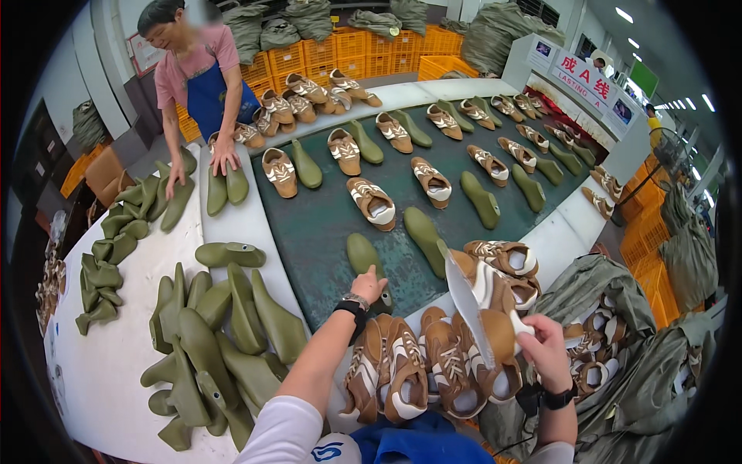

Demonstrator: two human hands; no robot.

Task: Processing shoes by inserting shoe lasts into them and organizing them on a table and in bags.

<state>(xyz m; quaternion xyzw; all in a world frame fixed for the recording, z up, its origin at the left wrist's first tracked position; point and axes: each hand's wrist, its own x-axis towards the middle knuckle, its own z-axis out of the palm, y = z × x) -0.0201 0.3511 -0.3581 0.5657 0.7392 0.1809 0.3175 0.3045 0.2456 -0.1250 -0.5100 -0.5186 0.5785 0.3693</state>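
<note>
My left hand (369, 287) is closed on an olive-green shoe last (363, 252) that lies on the dark green belt, fingers over its middle. In my right hand (547, 349) is a brown and white sneaker (498, 334), gripped near its white heel and tipped so that its pale sole edge faces left. Below it, a row of brown sneakers (403, 363) stands on the white ledge nearest me. Just beyond my left hand another green last (423, 238) lies on the belt, with a sneaker (372, 203) farther off.
Sneakers and lasts lie in rows along the green belt (309, 232). A pile of green lasts (197, 340) covers part of the white table at left. Across from me, a co-worker in a blue apron (205, 100) handles lasts. Grey-green sacks (618, 387) with sneakers sit at right.
</note>
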